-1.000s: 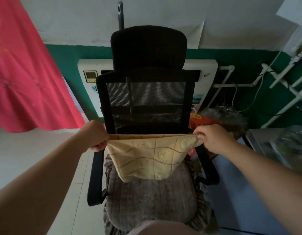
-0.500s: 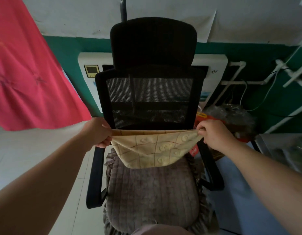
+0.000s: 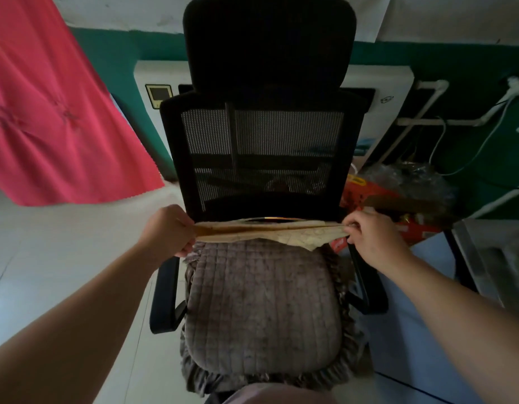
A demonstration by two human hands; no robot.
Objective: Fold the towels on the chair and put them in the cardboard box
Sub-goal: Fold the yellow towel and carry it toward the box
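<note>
The yellow towel (image 3: pixel 270 233) is now lying flatter than before, just above the chair (image 3: pixel 261 301) seat; we are pinching its ends with left hand (image 3: pixel 167 231) and right hand (image 3: pixel 372 237), keeping edges aligned and taut.

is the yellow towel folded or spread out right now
Folded at least once: the towel is a narrow layered band stretched between the left hand and right hand.

Chair (image 3: pixel 264 158) centre, cushion (image 3: pixel 261 310) on its seat, towel (image 3: pixel 270 232) stretched across the far edge of the cushion between left hand (image 3: pixel 167 230) and right hand (image 3: pixel 372 237), curtain (image 3: pixel 54 118) far left, heater (image 3: pixel 377 112) behind chair, boxes (image 3: pixel 380 211) right.
</note>
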